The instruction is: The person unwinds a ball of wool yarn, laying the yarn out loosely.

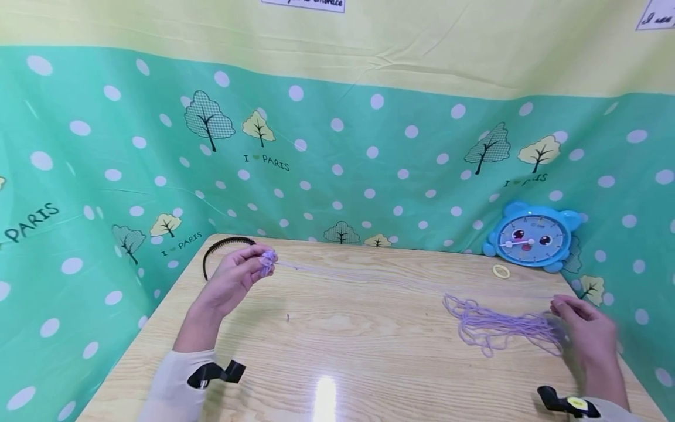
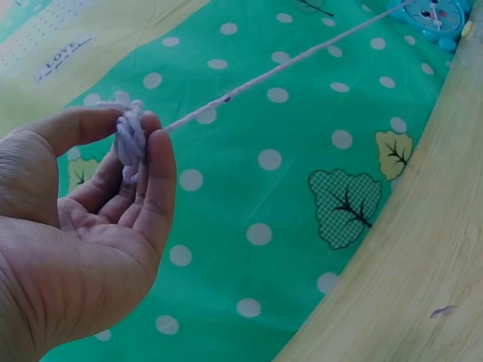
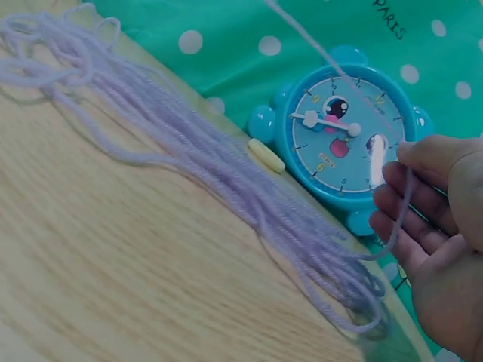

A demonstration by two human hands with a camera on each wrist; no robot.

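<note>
My left hand (image 1: pixel 232 280) is raised over the left side of the table and pinches a small lilac bundle of yarn (image 2: pixel 130 142) between thumb and fingers. From that bundle a single yarn strand (image 2: pixel 249 83) runs taut across to the right. At the right, my right hand (image 1: pixel 587 328) pinches the strand between thumb and forefinger; in the right wrist view the strand bends down past the fingers (image 3: pixel 407 215). Beside and below this hand, a loose pile of lilac yarn (image 1: pixel 501 325) lies in long loops on the tabletop.
A blue clock (image 1: pixel 534 237) with a cartoon face stands at the back right, a pale yellow ring (image 1: pixel 501 271) in front of it. Behind my left hand lies a dark toothed headband (image 1: pixel 221 243). The wooden table (image 1: pixel 358 363) meets a green dotted curtain (image 1: pixel 337 146) at the back.
</note>
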